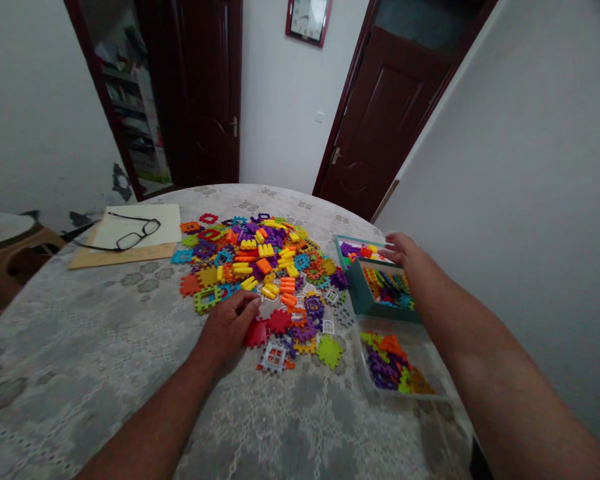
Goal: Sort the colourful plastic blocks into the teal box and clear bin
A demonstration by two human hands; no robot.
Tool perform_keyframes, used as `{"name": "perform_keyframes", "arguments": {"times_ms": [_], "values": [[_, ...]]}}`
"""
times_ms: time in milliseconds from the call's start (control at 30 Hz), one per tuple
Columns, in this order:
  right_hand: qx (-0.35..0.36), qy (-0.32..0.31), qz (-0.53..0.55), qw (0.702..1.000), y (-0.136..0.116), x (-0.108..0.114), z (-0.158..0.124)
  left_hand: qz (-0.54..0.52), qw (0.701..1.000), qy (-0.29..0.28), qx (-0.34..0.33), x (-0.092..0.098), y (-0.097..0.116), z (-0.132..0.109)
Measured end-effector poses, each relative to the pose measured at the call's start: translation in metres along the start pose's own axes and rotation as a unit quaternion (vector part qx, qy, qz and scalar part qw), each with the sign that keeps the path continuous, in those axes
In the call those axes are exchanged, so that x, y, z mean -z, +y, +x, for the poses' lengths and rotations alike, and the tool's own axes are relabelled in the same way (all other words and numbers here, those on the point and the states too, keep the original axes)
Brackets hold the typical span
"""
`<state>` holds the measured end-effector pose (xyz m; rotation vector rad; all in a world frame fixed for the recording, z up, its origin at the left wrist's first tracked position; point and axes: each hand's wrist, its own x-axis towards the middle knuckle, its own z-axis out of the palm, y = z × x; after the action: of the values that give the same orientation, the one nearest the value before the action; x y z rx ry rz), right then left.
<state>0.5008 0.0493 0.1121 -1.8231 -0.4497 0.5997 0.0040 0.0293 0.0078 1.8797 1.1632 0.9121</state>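
A big heap of colourful plastic building pieces [265,250] covers the middle of the table, with flat square tiles and short yellow, orange and purple pieces mixed together. At the heap's near left edge rests my left hand [230,323], fingers curled and thumb against them beside a red tile [255,333]; what they hold, if anything, is hidden. My right hand [401,249] reaches over the far tray [341,248], which has purple, orange and yellow pieces in it. Its fingers are stretched out and apart. Below that hand stands a teal box [367,301] of rows of coloured pieces.
A clear plastic container [405,395] with purple, green and orange pieces sits nearest me on the right. Eyeglasses [130,239] lie on paper over a board [125,257] at the left. A wooden stool [10,260] stands beyond the table's left edge; the white wall [520,167] rises at right.
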Motion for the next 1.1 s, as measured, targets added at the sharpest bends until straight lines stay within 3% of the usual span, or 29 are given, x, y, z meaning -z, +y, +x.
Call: {"name": "perform_keyframes", "arguments": {"times_ms": [167,300,367,433,500,567,733,933,1100], "values": [[0.052,-0.057,0.016,0.997,-0.004,-0.017,-0.048,-0.01,1.0,0.013,-0.014,-0.004,-0.003,0.0],[0.155,-0.202,-0.084,0.963,0.006,-0.041,-0.114,-0.003,0.999,0.028,-0.023,-0.007,-0.006,-0.001],[0.253,-0.28,-0.223,0.899,0.015,-0.056,-0.15,-0.002,0.999,0.038,-0.026,-0.007,-0.006,-0.001],[0.347,-0.318,-0.35,0.81,0.025,-0.074,-0.184,-0.004,0.998,0.047,-0.03,-0.008,-0.007,-0.001],[0.41,-0.321,-0.434,0.735,0.037,-0.095,-0.211,-0.001,0.998,0.052,-0.036,-0.009,-0.009,-0.001],[0.416,-0.294,-0.504,0.697,0.05,-0.117,-0.23,0.008,0.998,0.047,-0.048,-0.009,-0.01,-0.001],[0.387,-0.228,-0.581,0.679,0.076,-0.152,-0.249,0.039,0.996,0.04,-0.072,-0.011,-0.013,0.0],[0.415,-0.26,-0.535,0.688,0.076,-0.151,-0.239,0.036,0.996,0.041,-0.075,-0.014,-0.016,0.002],[0.457,-0.225,-0.501,0.7,0.077,-0.159,-0.223,0.052,0.994,0.035,-0.089,-0.017,-0.018,0.003]]}}
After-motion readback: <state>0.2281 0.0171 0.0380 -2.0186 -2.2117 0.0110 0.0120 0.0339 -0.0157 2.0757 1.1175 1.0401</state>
